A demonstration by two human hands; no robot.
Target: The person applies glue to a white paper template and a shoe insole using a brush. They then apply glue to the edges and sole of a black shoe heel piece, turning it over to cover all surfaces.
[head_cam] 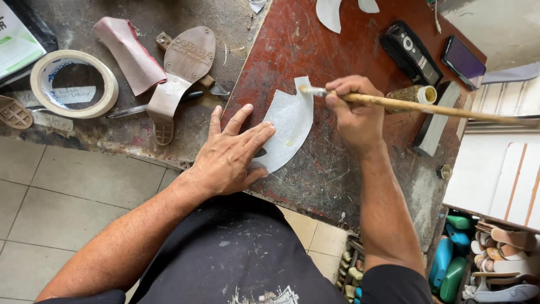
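Observation:
A curved white shoe-upper piece (289, 121) lies flat on the dark red work board (315, 34). My left hand (230, 152) rests palm-down on its lower left part, fingers spread, pinning it. My right hand (354, 110) grips a long wooden-handled brush (427, 106); its bristle tip touches the piece's top edge. A faint yellowish smear shows on the piece's right side.
A roll of tape (73, 83), a brown shoe sole (180, 73), a pinkish folded piece (129, 53) and a knife (146, 107) lie on the grimy bench at left. A black device (409, 52), a phone (462, 56) and a small open jar (419, 94) sit at right. Shoe lasts (450, 259) are stored below.

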